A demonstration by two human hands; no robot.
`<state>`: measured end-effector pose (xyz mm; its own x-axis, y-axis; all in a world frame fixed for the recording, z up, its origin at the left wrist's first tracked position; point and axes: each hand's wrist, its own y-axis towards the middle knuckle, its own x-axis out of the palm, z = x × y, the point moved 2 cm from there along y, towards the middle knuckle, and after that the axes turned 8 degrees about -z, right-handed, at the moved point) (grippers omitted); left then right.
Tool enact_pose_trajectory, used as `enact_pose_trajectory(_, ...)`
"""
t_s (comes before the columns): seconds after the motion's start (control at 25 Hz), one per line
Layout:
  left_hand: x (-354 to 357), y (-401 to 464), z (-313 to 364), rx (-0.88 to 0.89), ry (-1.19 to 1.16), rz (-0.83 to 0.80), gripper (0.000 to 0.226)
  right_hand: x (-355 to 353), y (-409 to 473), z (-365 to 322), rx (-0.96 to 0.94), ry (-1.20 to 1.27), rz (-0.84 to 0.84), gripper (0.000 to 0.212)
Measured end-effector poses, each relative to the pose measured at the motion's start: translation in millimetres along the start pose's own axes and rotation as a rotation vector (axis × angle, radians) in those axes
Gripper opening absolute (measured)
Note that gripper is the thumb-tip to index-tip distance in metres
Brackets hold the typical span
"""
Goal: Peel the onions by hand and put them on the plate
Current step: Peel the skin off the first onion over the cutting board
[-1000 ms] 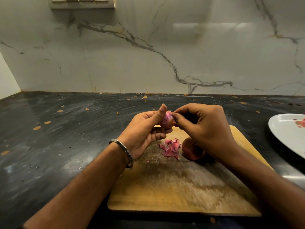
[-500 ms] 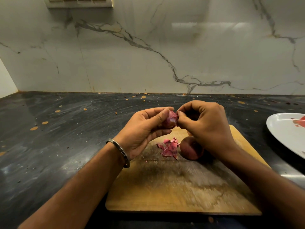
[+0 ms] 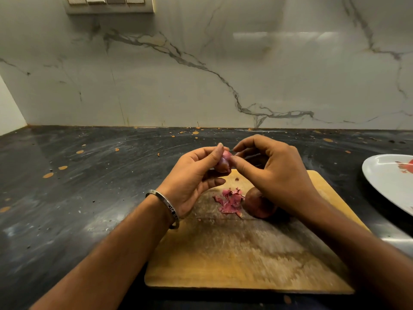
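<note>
My left hand [image 3: 192, 180] holds a small pinkish onion [image 3: 224, 161] between thumb and fingers, above the far edge of the wooden cutting board [image 3: 245, 253]. My right hand [image 3: 272, 171] is right beside it, thumb and forefinger tips touching the onion's right side, the other fingers curled. A second onion [image 3: 259, 204] with its brown-red skin on lies on the board, partly hidden under my right hand. A small heap of pink peel scraps [image 3: 231, 201] lies just left of it. The white plate [image 3: 388, 180] sits at the right edge of view.
The board lies on a dark speckled stone counter [image 3: 89, 186] backed by a marble wall [image 3: 201, 74]. A switch panel [image 3: 109, 4] is mounted on the wall at the upper left. The plate shows a red mark near its rim.
My left hand has turned the onion, its thumb now over the top. My right fingers have loosened from a tight pinch to a wider grasp at the onion's side.
</note>
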<state>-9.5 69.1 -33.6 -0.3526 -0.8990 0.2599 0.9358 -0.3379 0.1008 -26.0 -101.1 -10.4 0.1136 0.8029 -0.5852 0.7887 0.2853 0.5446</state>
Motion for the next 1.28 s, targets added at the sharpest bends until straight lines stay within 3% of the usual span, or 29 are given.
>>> enact_pose_trajectory(0.44,-2.2,-0.2,-3.3,-0.018,-0.025,0.019,0.04,1.8,-1.4,-1.2,-0.122,-0.133,0.031,0.01)
enact_pose_trajectory(0.68,-0.7,0.3,-3.0,-0.001,-0.018,-0.003,0.042,1.5,-1.8,-0.6,-0.096,-0.091,0.068,0.011)
enact_pose_trajectory(1.0,1.7,0.4,-6.1,0.026,0.023,0.004,0.049,1.9,-1.9,-3.8,-0.151,-0.303,0.013,0.009)
enact_pose_trajectory(1.28,-0.1,1.5,-4.5,0.042,0.021,-0.032,0.044,2.5,-2.0,-4.8,-0.134,-0.297,0.009,0.008)
